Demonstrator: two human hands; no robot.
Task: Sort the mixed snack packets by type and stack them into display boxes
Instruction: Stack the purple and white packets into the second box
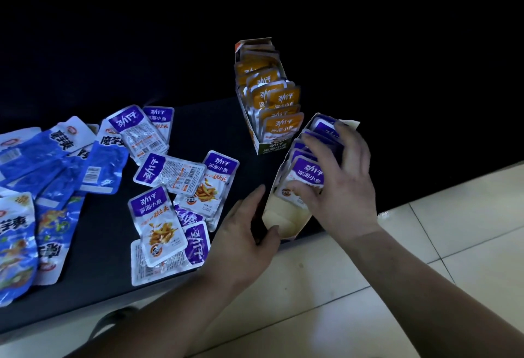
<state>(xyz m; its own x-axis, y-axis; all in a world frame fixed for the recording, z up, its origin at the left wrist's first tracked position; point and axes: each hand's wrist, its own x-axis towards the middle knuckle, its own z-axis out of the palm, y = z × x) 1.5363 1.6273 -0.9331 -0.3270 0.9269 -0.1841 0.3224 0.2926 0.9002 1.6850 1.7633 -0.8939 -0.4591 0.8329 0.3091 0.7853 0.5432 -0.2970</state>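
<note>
Orange packets [279, 99] stand upright in a row and fill the far display box [272, 149]. Near box [280, 213] is part full. Its purple packets [307, 172] stand at the far end, held by my right hand [346, 185]. My left hand [243, 233] grips its near end. Loose purple packets [181, 179] and blue packets [56, 159] lie flat and overlapping at left.

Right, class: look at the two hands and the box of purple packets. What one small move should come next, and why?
Probably the right hand, gripping the purple packets, should press them toward the far end of the display box, which the left hand holds. Its near end is bare, and loose purple packets lie beside it.
</note>
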